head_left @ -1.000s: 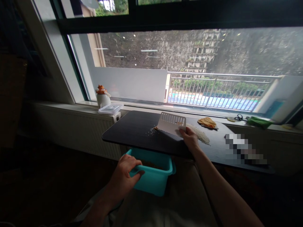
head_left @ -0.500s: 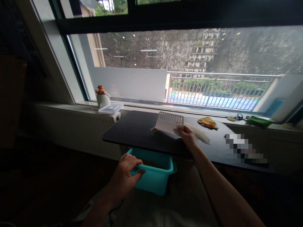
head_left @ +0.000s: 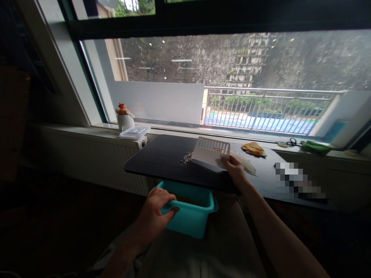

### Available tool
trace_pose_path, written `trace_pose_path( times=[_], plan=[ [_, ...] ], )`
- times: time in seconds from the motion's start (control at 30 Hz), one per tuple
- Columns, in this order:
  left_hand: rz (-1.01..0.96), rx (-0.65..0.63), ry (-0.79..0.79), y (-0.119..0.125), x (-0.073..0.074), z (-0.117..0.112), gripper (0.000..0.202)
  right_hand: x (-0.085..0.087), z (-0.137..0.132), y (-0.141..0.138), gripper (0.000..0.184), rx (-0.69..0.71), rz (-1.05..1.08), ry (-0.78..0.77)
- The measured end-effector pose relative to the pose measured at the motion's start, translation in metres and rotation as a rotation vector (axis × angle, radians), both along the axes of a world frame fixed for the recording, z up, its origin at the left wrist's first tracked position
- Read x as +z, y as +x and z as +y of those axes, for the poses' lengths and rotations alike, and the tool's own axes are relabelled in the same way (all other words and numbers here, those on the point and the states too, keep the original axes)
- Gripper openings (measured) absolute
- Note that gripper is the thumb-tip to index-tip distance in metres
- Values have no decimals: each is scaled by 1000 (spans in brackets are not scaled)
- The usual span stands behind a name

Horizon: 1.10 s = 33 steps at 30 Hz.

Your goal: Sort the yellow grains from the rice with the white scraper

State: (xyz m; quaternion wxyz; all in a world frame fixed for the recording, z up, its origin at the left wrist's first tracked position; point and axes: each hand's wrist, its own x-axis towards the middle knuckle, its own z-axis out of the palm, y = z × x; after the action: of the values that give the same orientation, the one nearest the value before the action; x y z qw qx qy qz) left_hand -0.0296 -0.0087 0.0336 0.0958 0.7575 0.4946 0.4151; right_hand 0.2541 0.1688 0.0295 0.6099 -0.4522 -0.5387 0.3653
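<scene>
My right hand [head_left: 235,170] is closed on the right end of a white slotted scoop [head_left: 210,156], tilted just over the dark tabletop [head_left: 162,154]. Orange and brown bits show through its slots. At its left edge lies a small scatter of mixed pale and brown bits [head_left: 187,158]. To the right, partly behind the scoop and my hand, a pile of pale grains [head_left: 247,166] spreads out. Below the table edge, my left hand [head_left: 159,206] grips the near left rim of a turquoise plastic bin [head_left: 188,222]. Brown granular material [head_left: 188,199] lies inside it.
A crumpled yellow cloth [head_left: 253,148] and a pixelated object [head_left: 298,179] lie on the table's right side. Black scissors [head_left: 292,141] and a green cloth [head_left: 315,148] rest on the sill. A clear plastic lid [head_left: 135,132] and a white-and-orange figure [head_left: 124,117] stand at left.
My right hand has drawn the scoop a little to the right, uncovering more of the scattered bits at its left. My left hand stays on the bin's rim.
</scene>
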Motion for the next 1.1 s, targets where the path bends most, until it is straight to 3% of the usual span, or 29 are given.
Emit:
trace_pose_path(
  times=[0.47,0.7,1.0,1.1],
  plan=[
    [3,25,16,-5,0,1,13,11,-21,-6,40,52,38,-59],
    [24,70,18,-19,-3,-4,10,3,-36,-19,41,232,-12,-90],
    [34,170,54,-59,-9,-11,5,5,-38,-77,44,286,18,-54],
    [28,190,58,-63,-10,-11,6,5,-43,-78,43,372,-25,-64]
  ],
)
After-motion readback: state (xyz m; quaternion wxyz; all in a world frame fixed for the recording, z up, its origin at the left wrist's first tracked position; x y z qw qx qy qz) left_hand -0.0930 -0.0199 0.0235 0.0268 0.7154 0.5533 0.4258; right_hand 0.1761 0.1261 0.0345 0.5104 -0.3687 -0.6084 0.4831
